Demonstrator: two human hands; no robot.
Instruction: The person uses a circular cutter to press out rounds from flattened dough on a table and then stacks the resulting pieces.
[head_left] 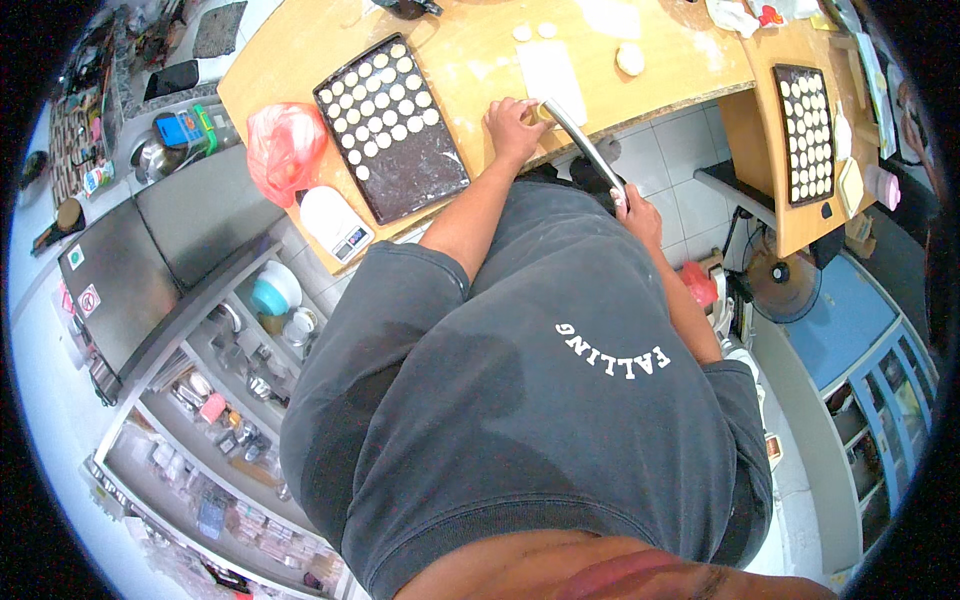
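My right hand (640,217) is wrapped round the near end of a long silvery metal rod (582,143), which slants up and left over the table's front edge. By the rod's far end, my left hand (511,128) has its fingers curled at a small yellowish piece, too small to make out. Just beyond lies a pale flat sheet (551,75) that looks like dough. Left of my left arm, a dark baking tray (415,172) carries rows of small pale dough rounds, its near right part bare. A round dough lump (629,60) sits farther right.
Beside the tray are a red plastic bag (285,150) and a white kitchen scale (335,222). A second filled tray (805,135) rests on the right-hand table part. A fan (783,280) stands below it. Shelves (235,390) hold containers at left.
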